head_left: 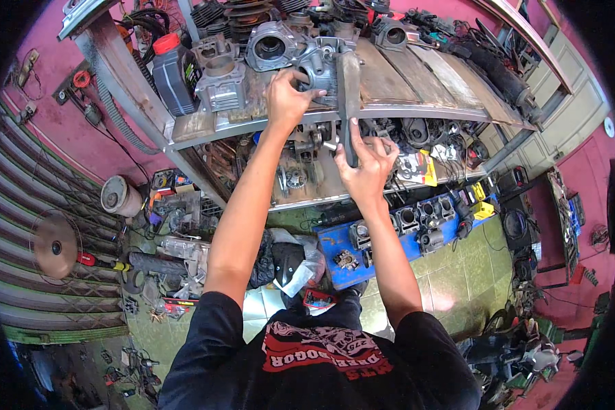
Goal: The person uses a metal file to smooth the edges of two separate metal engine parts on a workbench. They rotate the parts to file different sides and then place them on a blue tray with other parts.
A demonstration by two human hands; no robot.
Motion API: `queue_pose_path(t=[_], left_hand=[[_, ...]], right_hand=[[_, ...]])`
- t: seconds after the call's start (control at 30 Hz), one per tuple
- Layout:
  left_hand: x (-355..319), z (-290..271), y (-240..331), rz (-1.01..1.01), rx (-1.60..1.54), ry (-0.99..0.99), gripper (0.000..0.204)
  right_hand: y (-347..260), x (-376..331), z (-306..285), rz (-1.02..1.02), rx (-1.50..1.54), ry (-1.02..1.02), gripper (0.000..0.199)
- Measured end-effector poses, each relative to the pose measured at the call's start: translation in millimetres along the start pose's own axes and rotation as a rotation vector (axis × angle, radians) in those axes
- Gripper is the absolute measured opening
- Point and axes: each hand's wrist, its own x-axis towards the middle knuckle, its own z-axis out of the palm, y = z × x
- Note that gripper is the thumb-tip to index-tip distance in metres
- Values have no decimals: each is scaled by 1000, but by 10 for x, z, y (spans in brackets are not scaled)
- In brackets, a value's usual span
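Note:
My left hand (290,101) reaches to the upper shelf, with thumb and fingers curled round the near left side of a grey finned metal engine part (319,72). Beside that part, a long flat grey strip (349,78) runs over the shelf's front edge and hangs below it. The lower part of the strip lies between the thumb and index finger of my right hand (367,164). That index finger points up along the strip, while the other fingers are bent. A round-bored engine casing (270,46) stands behind my left hand.
The wooden shelf (389,78) has a metal front edge. A finned cylinder block (222,85) and a dark bottle with a red cap (174,75) stand at its left. More parts crowd the lower shelf (314,188). Several cylinders sit on a low blue table (335,239).

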Motion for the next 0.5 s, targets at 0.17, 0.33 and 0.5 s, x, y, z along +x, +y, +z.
queue_pose_path(t=[0.17,0.33,0.5], left_hand=[[64,79,89,-82,88,51,65],[172,109,109,-102,155,58,101],[305,75,-33,-163,128,-104,128]], right_hand=[[54,86,53,9,-39,-14,57],[107,156,114,10,-42,6,57],[128,133,157,13,-26,-2,58]])
